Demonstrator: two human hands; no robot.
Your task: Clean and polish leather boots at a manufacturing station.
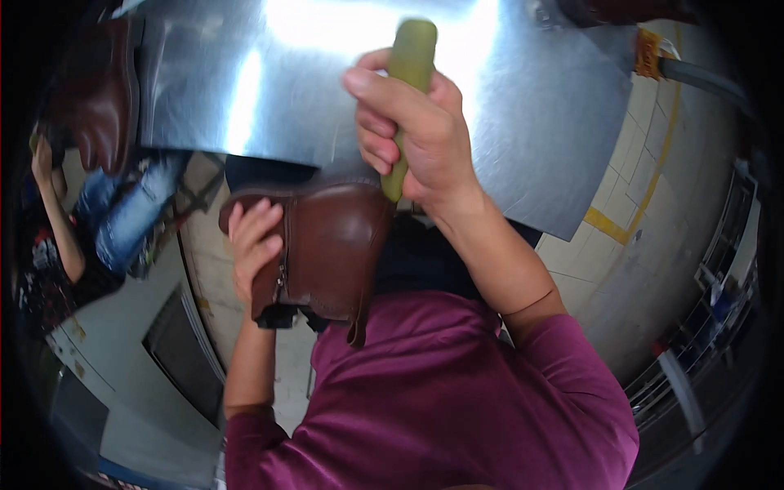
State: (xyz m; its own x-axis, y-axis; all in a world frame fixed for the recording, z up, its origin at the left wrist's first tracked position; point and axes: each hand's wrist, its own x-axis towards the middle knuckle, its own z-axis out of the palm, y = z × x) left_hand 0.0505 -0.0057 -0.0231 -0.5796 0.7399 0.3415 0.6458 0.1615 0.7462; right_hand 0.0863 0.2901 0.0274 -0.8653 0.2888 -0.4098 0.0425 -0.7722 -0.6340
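A brown leather ankle boot (pixel 335 241) lies tilted in front of my body, its zip running down the side and a pull loop hanging at its lower right. My left hand (pixel 257 241) grips it from the left, fingers laid over the leather beside the zip. In my right hand (pixel 420 126) is a long olive-green bar (pixel 415 49), wrapped by the fingers. The bar's lower end is at the boot's right side; I cannot tell whether the two touch. What material the bar is made of does not show.
A shiny metal table (pixel 539 122) spreads beyond the boot. More brown boots (pixel 102 98) stand at the far left, near another person in jeans (pixel 135 212). A grey pipe (pixel 702 75) with orange tape is at the right, and metal racks (pixel 702 327) line the right edge.
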